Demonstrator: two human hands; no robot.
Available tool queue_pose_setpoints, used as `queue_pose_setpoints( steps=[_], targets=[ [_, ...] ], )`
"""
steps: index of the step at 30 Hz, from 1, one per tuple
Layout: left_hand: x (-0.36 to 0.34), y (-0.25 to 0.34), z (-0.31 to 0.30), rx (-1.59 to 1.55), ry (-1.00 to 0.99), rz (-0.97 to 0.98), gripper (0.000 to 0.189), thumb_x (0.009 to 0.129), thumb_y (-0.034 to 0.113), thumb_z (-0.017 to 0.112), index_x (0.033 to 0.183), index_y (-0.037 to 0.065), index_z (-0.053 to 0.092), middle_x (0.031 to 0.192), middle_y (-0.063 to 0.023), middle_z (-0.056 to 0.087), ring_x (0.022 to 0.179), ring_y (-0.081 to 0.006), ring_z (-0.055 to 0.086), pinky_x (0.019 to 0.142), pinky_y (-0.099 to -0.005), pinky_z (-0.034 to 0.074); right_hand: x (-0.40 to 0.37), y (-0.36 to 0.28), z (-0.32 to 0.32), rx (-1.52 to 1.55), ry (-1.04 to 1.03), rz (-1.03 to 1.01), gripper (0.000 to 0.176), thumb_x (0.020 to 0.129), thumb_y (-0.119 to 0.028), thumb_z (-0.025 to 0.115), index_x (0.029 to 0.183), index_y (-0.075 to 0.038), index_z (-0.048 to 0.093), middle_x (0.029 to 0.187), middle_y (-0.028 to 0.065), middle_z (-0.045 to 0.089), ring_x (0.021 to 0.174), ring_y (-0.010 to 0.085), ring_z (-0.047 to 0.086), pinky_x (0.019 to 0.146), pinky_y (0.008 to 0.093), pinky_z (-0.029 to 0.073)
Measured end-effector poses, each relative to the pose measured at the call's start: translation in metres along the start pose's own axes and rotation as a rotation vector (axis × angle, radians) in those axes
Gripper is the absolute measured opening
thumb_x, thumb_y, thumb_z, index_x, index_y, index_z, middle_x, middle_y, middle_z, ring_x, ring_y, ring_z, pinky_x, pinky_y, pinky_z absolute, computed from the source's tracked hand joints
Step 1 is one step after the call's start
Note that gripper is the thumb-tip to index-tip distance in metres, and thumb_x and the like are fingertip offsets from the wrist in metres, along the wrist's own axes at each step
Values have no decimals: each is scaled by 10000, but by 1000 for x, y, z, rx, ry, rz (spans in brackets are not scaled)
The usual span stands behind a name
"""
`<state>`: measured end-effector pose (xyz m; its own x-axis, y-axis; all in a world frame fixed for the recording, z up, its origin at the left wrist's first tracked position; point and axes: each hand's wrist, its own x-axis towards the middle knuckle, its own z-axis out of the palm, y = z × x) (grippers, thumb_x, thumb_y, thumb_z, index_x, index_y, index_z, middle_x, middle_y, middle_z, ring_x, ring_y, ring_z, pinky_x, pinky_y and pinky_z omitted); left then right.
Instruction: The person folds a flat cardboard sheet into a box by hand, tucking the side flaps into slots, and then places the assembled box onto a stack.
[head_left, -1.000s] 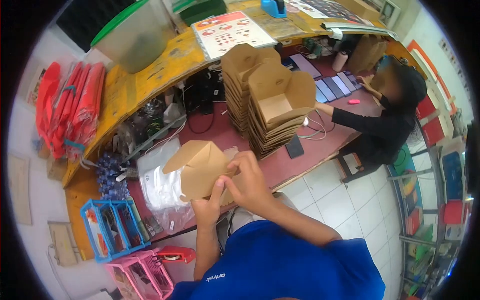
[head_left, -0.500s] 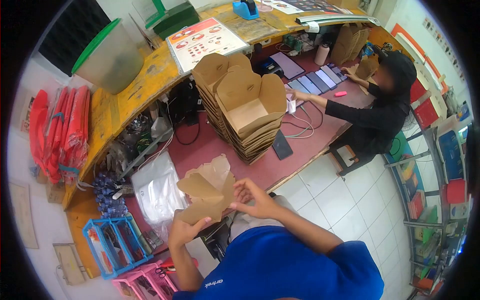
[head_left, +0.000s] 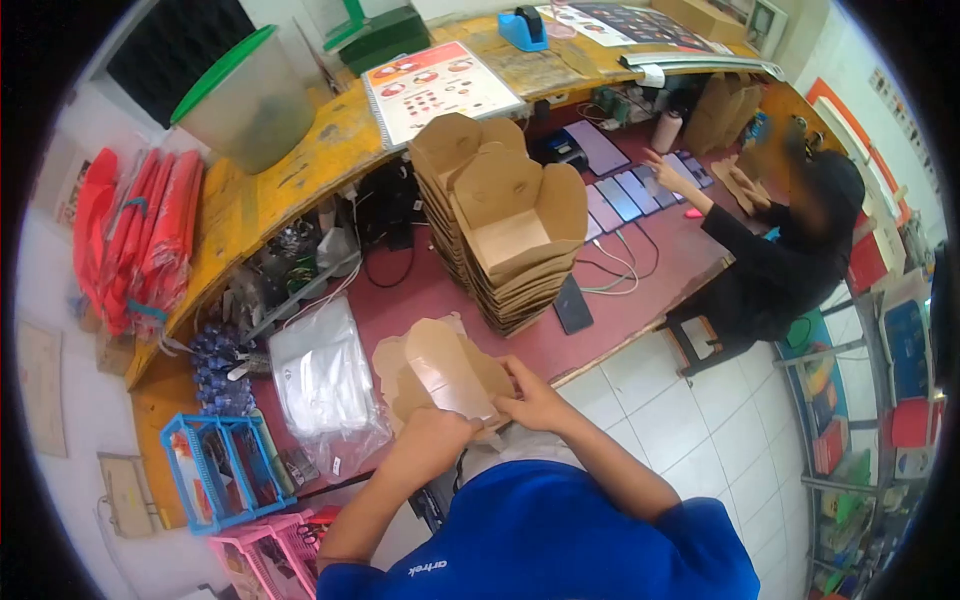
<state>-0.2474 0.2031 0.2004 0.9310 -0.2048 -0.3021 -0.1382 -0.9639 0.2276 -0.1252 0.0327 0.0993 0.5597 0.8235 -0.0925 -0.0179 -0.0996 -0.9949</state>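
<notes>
A brown cardboard takeaway box, partly folded, sits at the table's front edge with its pale inner side facing up. My left hand grips its near edge, fingers curled and partly hidden from me. At the box's right near corner, my right hand pinches the cardboard between thumb and fingers. Beyond it, tall nested stacks of brown takeaway boxes stand on the red tabletop with their flaps open.
Clear plastic bags lie left of the box. A dark phone is beside the stacks. Blue and pink baskets stand at lower left. Across the table, a person in black reaches over a row of phones.
The box has turned so that its inside faces up. My left hand has moved right and inward to its near edge. The other person's nearer hand has lifted off the table.
</notes>
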Motion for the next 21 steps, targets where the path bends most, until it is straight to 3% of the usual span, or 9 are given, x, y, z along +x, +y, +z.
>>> queue_pose_setpoints(
  steps=[2,5,8,15,21],
  targets=[
    [4,4,0,14,12,6,148,867,165,623,941,127,746,803,-129,728,747,-332,722,693,-449,557,-3,17,0,19,87,103,518,905,-139,612,1388,-18,471,1256,248,631,1215,330,621,1004,405,481],
    [10,9,0,61,19,7,122,853,134,616,904,92,719,789,-138,720,745,-328,726,699,-450,555,-11,18,4,-115,230,0,489,898,-120,526,1372,-6,493,1228,284,634,1181,413,618,997,446,477],
    [15,9,0,122,50,9,117,831,124,620,895,76,706,781,-138,718,754,-312,731,706,-433,554,-14,1,-2,-172,241,68,522,890,-98,505,1402,-1,480,1268,294,615,1196,466,581,1025,475,455],
    [15,8,8,154,169,22,119,800,121,644,893,80,706,783,-132,720,743,-289,735,682,-409,560,-4,38,-2,-199,279,-90,537,886,-84,490,1416,5,479,1301,304,594,1242,467,552,1043,472,442],
    [14,7,28,97,102,22,127,833,135,610,887,74,707,800,-140,726,741,-303,738,609,-434,573,-4,57,-2,-238,130,-23,546,883,-107,507,1421,-20,493,1328,294,589,1266,441,555,1061,456,440]
  ],
)
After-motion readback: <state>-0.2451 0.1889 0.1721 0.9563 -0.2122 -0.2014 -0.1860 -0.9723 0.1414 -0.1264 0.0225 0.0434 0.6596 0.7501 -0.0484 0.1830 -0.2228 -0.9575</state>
